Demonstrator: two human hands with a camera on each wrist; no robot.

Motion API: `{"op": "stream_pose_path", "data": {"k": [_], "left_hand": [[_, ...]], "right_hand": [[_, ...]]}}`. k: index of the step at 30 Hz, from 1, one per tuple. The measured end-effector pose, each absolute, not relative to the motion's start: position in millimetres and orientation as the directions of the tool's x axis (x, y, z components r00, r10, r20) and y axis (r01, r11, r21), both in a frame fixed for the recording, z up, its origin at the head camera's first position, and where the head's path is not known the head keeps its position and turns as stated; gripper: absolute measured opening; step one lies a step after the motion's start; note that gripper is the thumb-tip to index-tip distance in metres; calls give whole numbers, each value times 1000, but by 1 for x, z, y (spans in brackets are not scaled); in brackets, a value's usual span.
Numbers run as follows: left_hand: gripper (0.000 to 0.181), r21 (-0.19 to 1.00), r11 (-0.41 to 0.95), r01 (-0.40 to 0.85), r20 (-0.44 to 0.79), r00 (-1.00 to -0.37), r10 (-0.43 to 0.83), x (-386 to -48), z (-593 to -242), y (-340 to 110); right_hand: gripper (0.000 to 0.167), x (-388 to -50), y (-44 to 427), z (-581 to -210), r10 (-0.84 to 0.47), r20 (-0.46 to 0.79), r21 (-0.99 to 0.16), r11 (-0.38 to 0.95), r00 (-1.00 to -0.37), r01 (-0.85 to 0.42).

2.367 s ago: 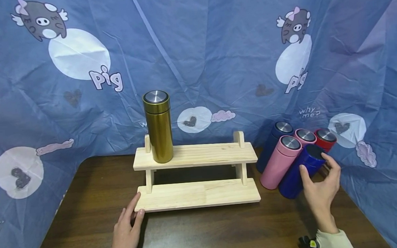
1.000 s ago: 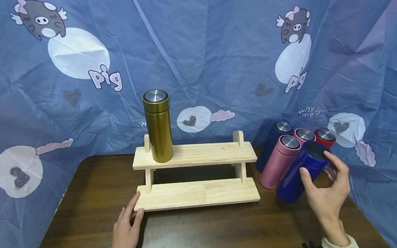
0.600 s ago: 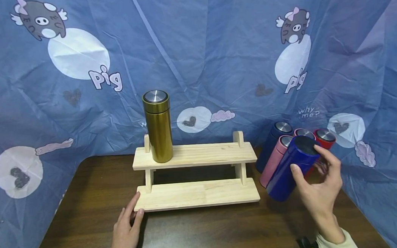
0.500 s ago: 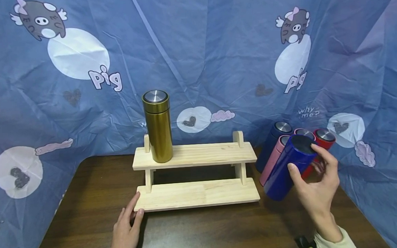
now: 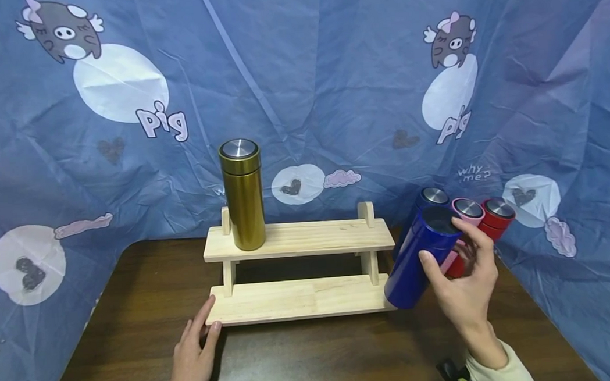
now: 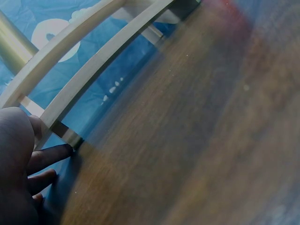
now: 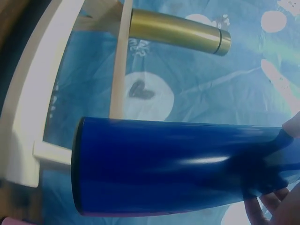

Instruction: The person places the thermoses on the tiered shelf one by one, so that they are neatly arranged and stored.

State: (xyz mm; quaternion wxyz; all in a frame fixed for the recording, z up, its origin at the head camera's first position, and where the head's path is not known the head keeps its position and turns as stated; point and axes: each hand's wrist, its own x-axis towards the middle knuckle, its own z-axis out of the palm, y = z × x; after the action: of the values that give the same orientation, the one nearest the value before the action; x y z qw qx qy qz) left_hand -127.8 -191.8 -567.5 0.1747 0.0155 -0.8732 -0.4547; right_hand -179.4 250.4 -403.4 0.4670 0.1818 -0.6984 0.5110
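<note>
My right hand (image 5: 465, 285) grips a blue thermos bottle (image 5: 416, 262) near its dark top, thumb on one side and fingers on the other. The bottle leans, its base at the right end of the wooden two-tier rack (image 5: 301, 298); whether they touch I cannot tell. In the right wrist view, the blue thermos (image 7: 159, 166) spans the picture before the rack. My left hand (image 5: 191, 355) rests at the left end of the lower shelf, fingers fairly straight. The left wrist view has its fingers (image 6: 51, 157) beside the rack's foot. A gold thermos (image 5: 246, 206) stands upright on the upper shelf's left.
Behind the blue thermos stand a navy thermos (image 5: 431, 197), a pink thermos (image 5: 467, 208) and a red thermos (image 5: 497, 216). Another pink one is hidden behind the held bottle. A blue printed cloth (image 5: 297, 68) surrounds the brown wooden table (image 5: 315, 359).
My right hand has tilted the blue thermos out of the group, lifted it and carried it left to the rack's right end. My left hand has stayed put.
</note>
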Motion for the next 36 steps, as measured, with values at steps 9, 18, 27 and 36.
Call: {"op": "stream_pose_path", "data": {"k": [9,18,27,36], "left_hand": [[52,795,593,132,292,-939,-183,-128,-568,-192],[52,800,587,123,280,-942,-185,-127,-568,-193],[52,801,583,140,298,-937,-184,-128,-567,-192],[52,797,586,147,306,-934,-182,-129,-569,-192]], "right_hand": [[75,-188,226,-390,140,851,-520,361,-507,-774],[71,-199,201,-388,96,841,-531,337,-533,-777],[68,-210,176,-382,114,834,-547,293,-540,-784],[66,-223,159,-371,74,850,-521,259,-521,-813]]}}
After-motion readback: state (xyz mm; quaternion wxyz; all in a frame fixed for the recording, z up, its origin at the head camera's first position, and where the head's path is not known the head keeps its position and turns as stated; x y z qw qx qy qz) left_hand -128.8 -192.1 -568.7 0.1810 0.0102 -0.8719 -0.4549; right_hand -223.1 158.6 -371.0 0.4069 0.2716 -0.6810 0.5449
